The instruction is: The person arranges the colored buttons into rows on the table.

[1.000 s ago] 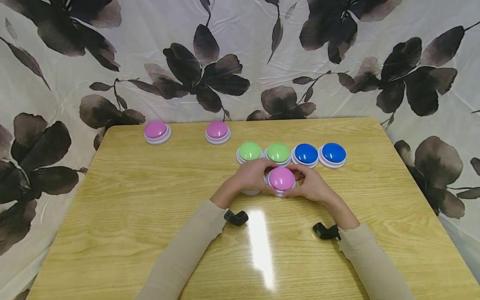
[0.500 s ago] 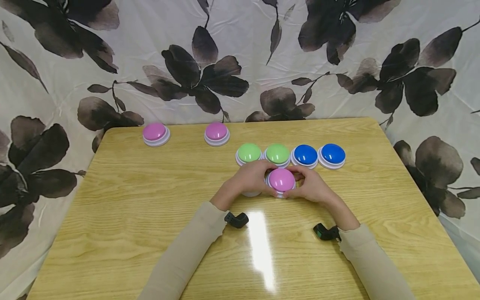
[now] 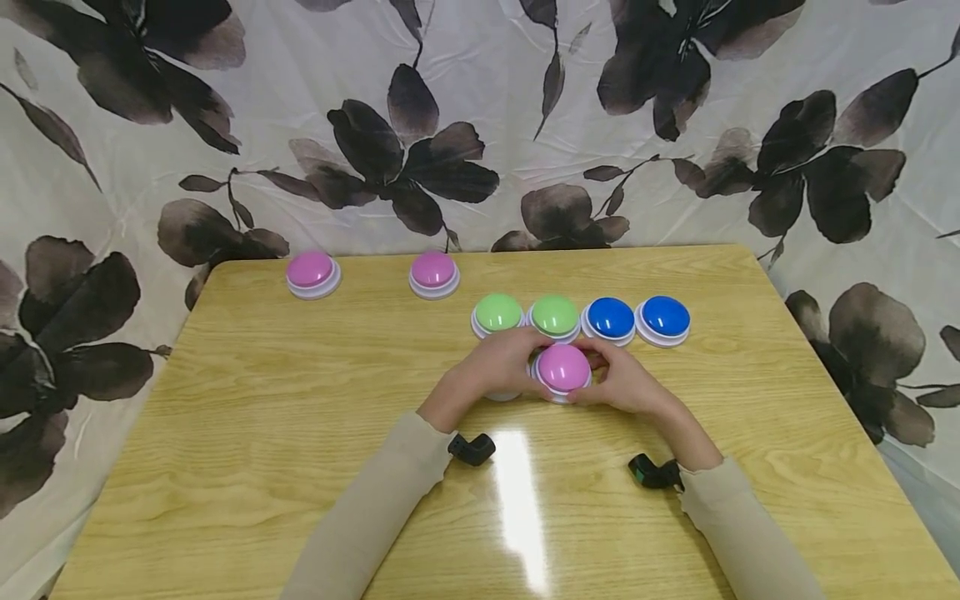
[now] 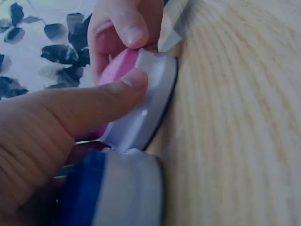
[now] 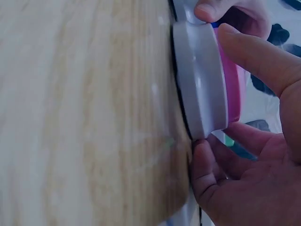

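A round push button with a pink dome and white base is held from both sides, just in front of a row of buttons. My left hand grips its left side, the thumb on the white base. The right hand grips the right side, its thumb near the top rim of the base. A blue button sits beside the pink one, under my left hand; in the head view only its white edge shows. Whether the pink button's base fully touches the table cannot be told.
Behind the hands stand two green buttons and two blue buttons side by side. Two more pink buttons rest apart near the back edge of the wooden table. A floral cloth hangs behind the table.
The head view has shifted a little, so the scene sits slightly lower. Both hands and the pink button keep the same place relative to the row.
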